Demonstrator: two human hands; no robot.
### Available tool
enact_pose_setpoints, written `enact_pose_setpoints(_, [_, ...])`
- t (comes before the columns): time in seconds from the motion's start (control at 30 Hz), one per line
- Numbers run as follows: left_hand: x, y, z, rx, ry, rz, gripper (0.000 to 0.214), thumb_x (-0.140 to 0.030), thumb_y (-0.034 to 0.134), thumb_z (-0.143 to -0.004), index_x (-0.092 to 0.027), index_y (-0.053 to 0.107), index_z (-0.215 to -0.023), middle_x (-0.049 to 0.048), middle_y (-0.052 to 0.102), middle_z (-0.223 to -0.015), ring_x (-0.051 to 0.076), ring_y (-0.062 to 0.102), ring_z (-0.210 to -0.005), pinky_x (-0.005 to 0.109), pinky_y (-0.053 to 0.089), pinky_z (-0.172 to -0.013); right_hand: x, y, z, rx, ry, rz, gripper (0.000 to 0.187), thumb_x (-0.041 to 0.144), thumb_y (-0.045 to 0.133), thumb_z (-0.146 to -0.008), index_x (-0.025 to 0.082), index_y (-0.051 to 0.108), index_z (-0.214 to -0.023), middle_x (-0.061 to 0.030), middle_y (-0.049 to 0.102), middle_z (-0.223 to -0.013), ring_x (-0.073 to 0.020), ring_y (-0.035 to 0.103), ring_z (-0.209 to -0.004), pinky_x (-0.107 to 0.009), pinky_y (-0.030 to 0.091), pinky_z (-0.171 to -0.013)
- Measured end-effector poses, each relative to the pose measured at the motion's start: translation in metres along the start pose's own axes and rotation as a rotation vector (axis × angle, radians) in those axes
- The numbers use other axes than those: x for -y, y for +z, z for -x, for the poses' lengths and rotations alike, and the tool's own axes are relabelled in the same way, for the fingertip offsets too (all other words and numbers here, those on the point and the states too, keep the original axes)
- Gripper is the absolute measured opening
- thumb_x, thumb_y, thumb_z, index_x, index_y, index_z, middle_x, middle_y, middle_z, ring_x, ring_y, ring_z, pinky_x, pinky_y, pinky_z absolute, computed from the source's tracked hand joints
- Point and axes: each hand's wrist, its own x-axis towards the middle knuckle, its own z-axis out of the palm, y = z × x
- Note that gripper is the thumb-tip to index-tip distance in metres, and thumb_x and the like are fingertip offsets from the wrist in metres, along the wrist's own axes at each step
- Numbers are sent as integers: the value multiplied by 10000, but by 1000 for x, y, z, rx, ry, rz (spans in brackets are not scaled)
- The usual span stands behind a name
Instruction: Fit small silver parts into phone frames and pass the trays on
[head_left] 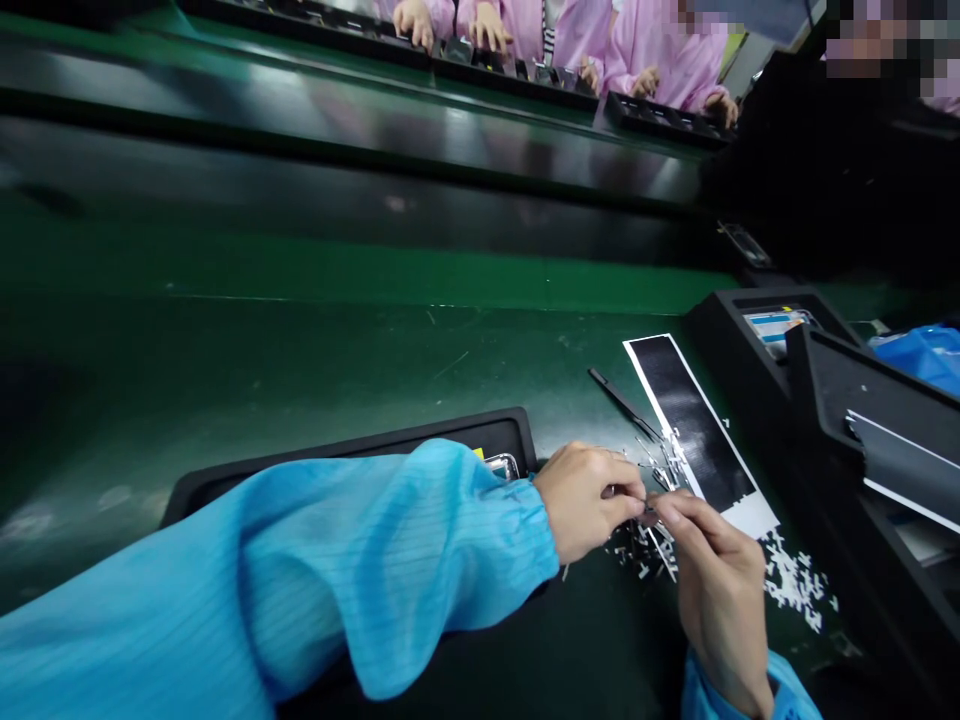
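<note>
My left hand [592, 498], in a blue sleeve, is closed in a pinch. My right hand [720, 570] comes in from the lower right, its thumb and finger also pinched. The fingertips of both meet over a heap of small dark and white scraps [643, 555]. A tiny dark thing seems to be between them, too small to name. Just beyond lie dark tweezers [619, 398] and a black sheet with white edges [694, 425]. Beneath the left sleeve is a black tray [352, 445], mostly covered, with part of a clear-edged device [504, 466] showing.
More white scraps [799, 585] are scattered right of my right hand. Black trays [806, 420] stand along the right, one with a dark sheet [907, 470] on it; a blue bag [926, 355] lies behind. Across a conveyor [337, 150], co-workers in pink [577, 40] handle items in trays.
</note>
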Motion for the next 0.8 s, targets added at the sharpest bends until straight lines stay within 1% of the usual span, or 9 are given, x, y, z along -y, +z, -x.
enact_pose_setpoints(0.2, [-8,0,7,0,68,53,122,-57,573,-673,-142,600,-589,-36,509,-567,85,434,-595,199,322,-609,13,2,-3,116,-3,-51,165,305,523,-741,160,558,-669,-20,510,-672,-112,476,-640,-220,426,-573])
enact_pose_setpoints(0.27, [-11,1,9,7,40,117,107,-64,584,-662,-144,609,-596,-37,512,-565,83,439,-586,194,328,-589,13,3,-4,131,-28,-33,185,316,505,-747,158,535,-654,-15,485,-644,-105,453,-602,-220,418,-549])
enact_pose_setpoints(0.37, [-14,1,10,18,-72,240,44,-99,598,-650,-130,614,-624,-31,519,-542,82,442,-537,193,338,-532,9,4,-4,106,-85,45,208,345,480,-757,158,519,-674,-10,472,-625,-108,449,-583,-233,412,-542])
enact_pose_setpoints(0.43, [-16,-1,11,35,-161,334,26,-105,590,-653,-106,601,-630,-19,530,-531,82,459,-514,191,360,-517,5,1,-3,18,-143,139,218,366,472,-761,160,516,-705,-13,485,-654,-119,463,-614,-242,405,-567])
enact_pose_setpoints(0.5, [-18,-4,12,49,-244,425,39,-73,568,-656,-83,578,-620,-7,539,-525,74,472,-483,186,384,-503,0,-8,0,-133,-213,271,225,381,467,-763,163,515,-738,-17,499,-704,-127,472,-658,-248,390,-607])
enact_pose_setpoints(0.6, [-23,-11,15,41,-348,520,81,-28,551,-647,-69,538,-578,-11,521,-482,59,461,-404,175,389,-449,-9,-33,5,-401,-296,546,242,395,459,-764,160,517,-761,-29,507,-750,-140,465,-693,-264,343,-647])
enact_pose_setpoints(0.67, [-25,-16,19,20,-393,557,108,-15,549,-641,-68,518,-553,-16,511,-452,57,454,-366,168,375,-417,-19,-55,9,-534,-323,760,251,400,448,-757,157,509,-735,-40,496,-729,-154,434,-683,-276,299,-625])
enact_pose_setpoints(0.73, [-28,-20,23,-4,-413,581,119,-2,546,-636,-70,510,-546,-17,512,-437,57,456,-351,164,366,-410,-30,-76,13,-579,-326,961,249,396,430,-747,166,485,-671,-40,463,-659,-165,387,-649,-271,250,-566])
enact_pose_setpoints(0.8, [-29,-22,28,-16,-417,604,120,-1,551,-632,-72,507,-547,-18,514,-419,62,461,-349,170,367,-420,-41,-92,18,-582,-324,1112,277,397,415,-746,177,421,-577,-33,414,-583,-166,345,-606,-255,199,-512])
